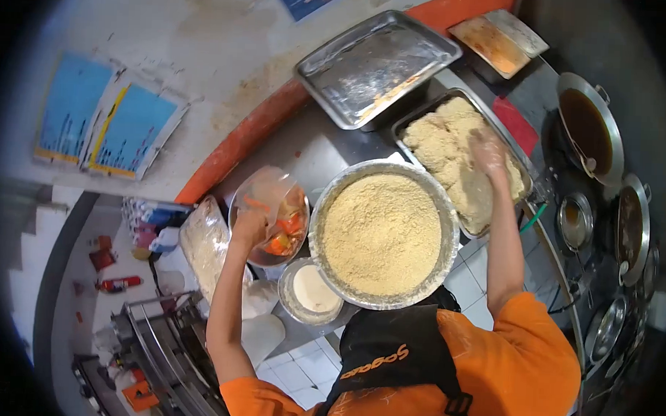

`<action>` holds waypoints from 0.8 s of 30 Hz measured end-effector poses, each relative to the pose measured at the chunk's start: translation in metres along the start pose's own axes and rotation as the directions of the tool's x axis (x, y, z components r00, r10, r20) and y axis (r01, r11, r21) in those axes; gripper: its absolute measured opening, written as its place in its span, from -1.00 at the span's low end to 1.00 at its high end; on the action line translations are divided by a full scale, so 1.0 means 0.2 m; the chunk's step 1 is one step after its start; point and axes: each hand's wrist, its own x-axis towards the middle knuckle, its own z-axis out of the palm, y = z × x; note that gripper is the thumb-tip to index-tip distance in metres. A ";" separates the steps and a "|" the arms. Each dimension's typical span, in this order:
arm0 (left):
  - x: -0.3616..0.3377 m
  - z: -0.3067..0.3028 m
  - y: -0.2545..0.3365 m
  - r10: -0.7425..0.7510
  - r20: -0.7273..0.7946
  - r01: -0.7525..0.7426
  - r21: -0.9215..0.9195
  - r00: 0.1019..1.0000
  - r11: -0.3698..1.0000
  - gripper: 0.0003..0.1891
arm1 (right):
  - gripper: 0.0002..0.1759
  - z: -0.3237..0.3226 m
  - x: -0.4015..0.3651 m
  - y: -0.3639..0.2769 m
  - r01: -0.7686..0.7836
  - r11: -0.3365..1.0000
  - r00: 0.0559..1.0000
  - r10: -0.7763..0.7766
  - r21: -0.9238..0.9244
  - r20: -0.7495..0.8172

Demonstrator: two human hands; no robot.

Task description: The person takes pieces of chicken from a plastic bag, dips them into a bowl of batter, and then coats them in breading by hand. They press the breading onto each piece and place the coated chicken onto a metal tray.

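A large metal bowl point(383, 233) full of yellowish crumbs stands in front of the body. To its right, my right hand point(489, 152) lies over crumb-coated pieces point(445, 142) in a metal tray point(522, 159); its fingers look spread. At the left, my left hand point(250, 226) is at the near side of a bowl point(299, 243) with orange-red pieces point(291, 223), and its fingers are partly hidden. Below that bowl sits a smaller bowl of pale liquid point(314, 290), touching the crumb bowl's side.
An empty-looking metal tray point(375, 63) stands at the back, with a smaller tray point(500, 41) beyond it. Pans point(591, 129) with brown liquid line the right. A plastic bag point(203, 244) lies far left. An orange ledge point(236, 146) edges the counter.
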 end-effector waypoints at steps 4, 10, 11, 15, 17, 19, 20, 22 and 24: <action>-0.10 -0.05 0.03 -0.139 -0.031 0.142 0.155 0.990 0.978 -0.75 | -0.62 -0.17 -0.14 -0.08 -0.198 0.951 0.952 0.129 0.237 0.278; -0.02 0.18 -0.07 -0.122 0.235 0.135 -0.042 0.964 0.990 -0.80 | -0.52 -0.26 -0.29 -0.22 -0.368 0.743 0.906 0.151 0.559 0.395; -0.01 0.21 -0.09 0.037 0.331 -0.021 -0.050 0.943 0.999 -0.80 | -0.51 -0.29 -0.30 -0.26 -0.368 0.751 0.900 0.139 0.548 0.414; -0.09 0.16 -0.12 -0.010 0.236 0.058 -0.198 0.972 0.978 -0.78 | -0.51 -0.30 -0.37 -0.30 -0.343 0.706 0.918 0.112 0.620 0.380; -0.12 0.10 -0.14 -0.023 0.146 0.073 -0.346 0.989 0.935 -0.80 | -0.51 -0.30 -0.39 -0.31 -0.311 0.702 0.917 0.046 0.641 0.395; -0.15 -0.03 -0.16 -0.049 0.210 0.145 -0.473 0.976 0.869 -0.77 | -0.51 -0.31 -0.40 -0.35 -0.292 0.694 0.917 0.009 0.658 0.398; -0.16 -0.08 -0.16 -0.059 0.273 0.216 -0.589 0.960 0.779 -0.73 | -0.50 -0.31 -0.41 -0.37 -0.273 0.689 0.917 -0.026 0.671 0.399; -0.17 -0.13 -0.19 0.060 0.201 0.053 -0.516 0.978 0.855 -0.72 | -0.51 -0.30 -0.41 -0.41 -0.260 0.686 0.915 -0.050 0.679 0.401; -0.21 -0.19 -0.20 -0.052 0.119 0.119 -0.670 0.992 0.732 -0.79 | -0.51 -0.30 -0.41 -0.46 -0.246 0.682 0.912 -0.078 0.689 0.402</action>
